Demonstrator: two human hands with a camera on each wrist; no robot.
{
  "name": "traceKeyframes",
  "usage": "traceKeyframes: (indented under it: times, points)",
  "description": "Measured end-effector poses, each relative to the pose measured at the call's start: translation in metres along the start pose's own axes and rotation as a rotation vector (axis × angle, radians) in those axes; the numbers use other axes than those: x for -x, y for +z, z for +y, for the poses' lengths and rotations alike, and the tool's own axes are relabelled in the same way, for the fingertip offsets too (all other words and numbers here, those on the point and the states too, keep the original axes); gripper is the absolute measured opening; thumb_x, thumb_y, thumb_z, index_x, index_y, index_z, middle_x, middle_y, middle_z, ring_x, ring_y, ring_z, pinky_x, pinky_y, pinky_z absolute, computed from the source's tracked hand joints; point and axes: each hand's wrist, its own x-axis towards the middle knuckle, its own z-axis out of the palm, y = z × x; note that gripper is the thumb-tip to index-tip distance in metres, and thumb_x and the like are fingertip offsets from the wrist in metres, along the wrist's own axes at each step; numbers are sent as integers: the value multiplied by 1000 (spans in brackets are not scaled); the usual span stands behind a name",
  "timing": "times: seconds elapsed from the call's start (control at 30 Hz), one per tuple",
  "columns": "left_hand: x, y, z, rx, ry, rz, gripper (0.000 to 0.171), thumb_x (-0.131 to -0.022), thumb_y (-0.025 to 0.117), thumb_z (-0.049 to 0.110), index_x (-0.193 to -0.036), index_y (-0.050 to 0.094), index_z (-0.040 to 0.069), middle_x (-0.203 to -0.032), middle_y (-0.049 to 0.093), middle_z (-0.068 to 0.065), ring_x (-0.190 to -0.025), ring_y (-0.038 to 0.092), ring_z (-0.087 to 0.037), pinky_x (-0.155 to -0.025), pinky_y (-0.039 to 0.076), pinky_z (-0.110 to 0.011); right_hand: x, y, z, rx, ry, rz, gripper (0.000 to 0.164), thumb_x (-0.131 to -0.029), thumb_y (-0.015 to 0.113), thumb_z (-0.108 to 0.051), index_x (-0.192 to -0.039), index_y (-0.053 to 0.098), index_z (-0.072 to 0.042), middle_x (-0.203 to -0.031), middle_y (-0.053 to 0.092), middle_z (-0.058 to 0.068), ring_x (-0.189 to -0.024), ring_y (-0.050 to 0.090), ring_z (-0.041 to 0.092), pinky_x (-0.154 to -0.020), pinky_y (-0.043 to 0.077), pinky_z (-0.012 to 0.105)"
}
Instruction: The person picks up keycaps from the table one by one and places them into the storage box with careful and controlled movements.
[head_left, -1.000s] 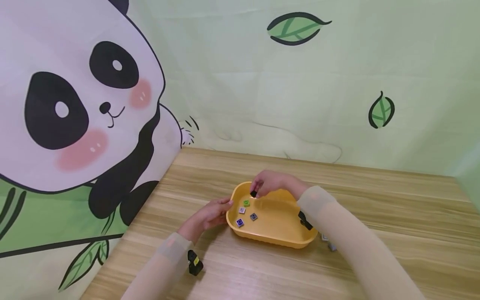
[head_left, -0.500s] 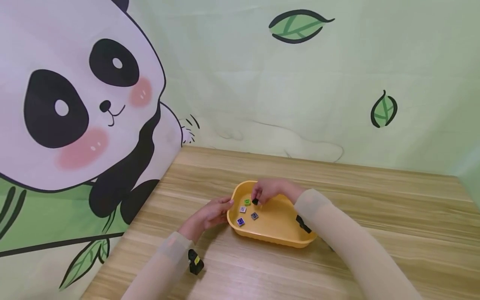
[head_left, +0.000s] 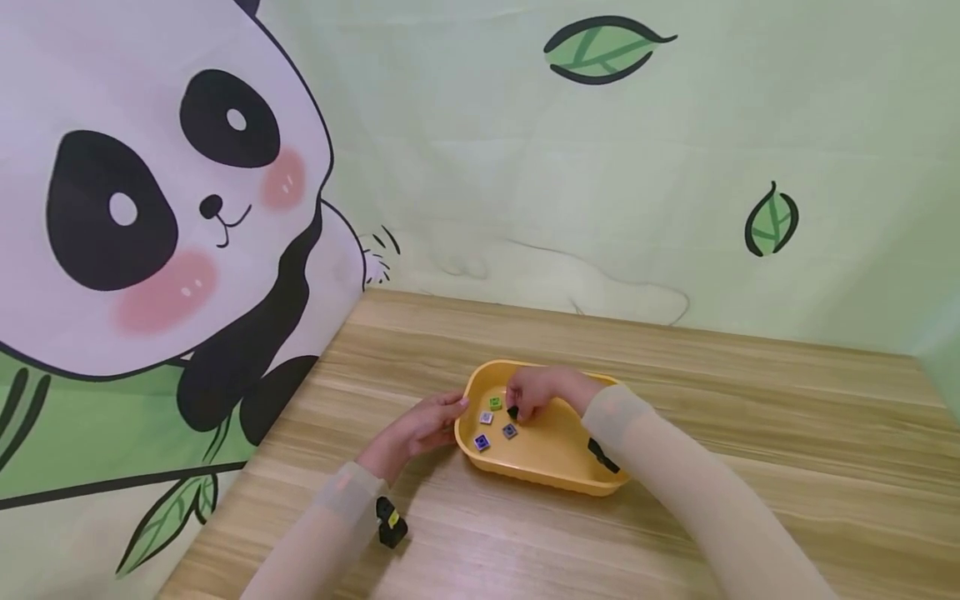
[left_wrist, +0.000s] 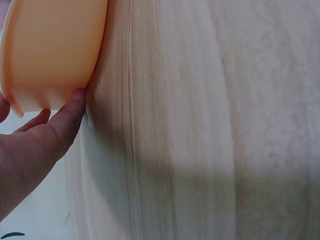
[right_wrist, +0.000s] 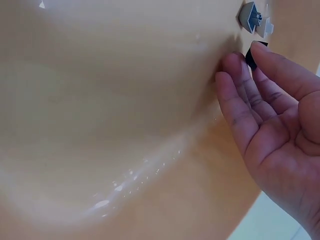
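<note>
In the head view my left hand grips the left end of a yellow-orange tray, thumb at the rim. Its fingers press the outer wall in the left wrist view. My right hand reaches into the tray and pinches a black keycap between thumb and fingertips, low over the floor. Around it on the tray's left side lie a green keycap, a white keycap, a grey keycap and a blue keycap. The grey one has its stem side showing in the right wrist view.
The tray stands on a wood-grain table. Behind it hangs a pale green backdrop with a panda and leaves. Black devices sit at both wrists, such as the left wrist device. My right sleeve crosses the tray's right end.
My right hand has lowered from the tray's far rim toward its floor, carrying the black keycap close to the others. The left hand keeps its place. Small pieces right of the tray are now hidden.
</note>
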Motion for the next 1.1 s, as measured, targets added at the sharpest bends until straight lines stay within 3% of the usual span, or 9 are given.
traceKeyframes:
  times: [0.17, 0.43, 0.73, 0.97, 1.1]
  points:
    - [-1, 0, 3, -9, 2, 8, 55, -112, 39, 19, -161, 24, 0, -162, 35, -28, -141, 46, -30, -122, 40, -49, 1, 2, 0, -2, 23, 43, 16, -92, 68, 2, -107, 64, -2, -103, 63, 7, -80, 57, 11, -68, 52, 17]
    - [1, 1, 2, -27, 7, 7, 56, -112, 38, 20, -160, 22, -3, -161, 34, -30, -145, 43, -38, -122, 38, -53, 7, 8, -1, -51, 35, 93, 14, -92, 68, 4, -104, 62, 1, -91, 59, 4, -72, 56, 12, -65, 52, 19]
    - [2, 3, -1, -2, -4, 19, 56, -111, 39, 19, -161, 22, -3, -162, 34, -29, -147, 41, -38, -123, 37, -53, 7, 10, 3, -34, 3, 130, 29, -90, 66, 6, -119, 67, 3, -105, 67, 12, -76, 56, 11, -68, 54, 18]
    - [0, 5, 3, -10, -3, 25, 56, -112, 38, 19, -161, 21, -3, -162, 34, -30, -148, 39, -41, -123, 37, -53, 15, -3, 4, 35, -15, 98, 38, -93, 65, 0, -130, 65, 5, -126, 71, 20, -96, 70, 20, -85, 61, 26]
    - [0, 8, 3, -14, -4, 19, 57, -112, 37, 18, -161, 20, -4, -163, 32, -30, -149, 37, -42, -123, 35, -54, 1, -12, 22, 30, -29, 31, 38, -93, 68, -6, -130, 66, 2, -125, 72, 16, -96, 71, 18, -85, 61, 27]
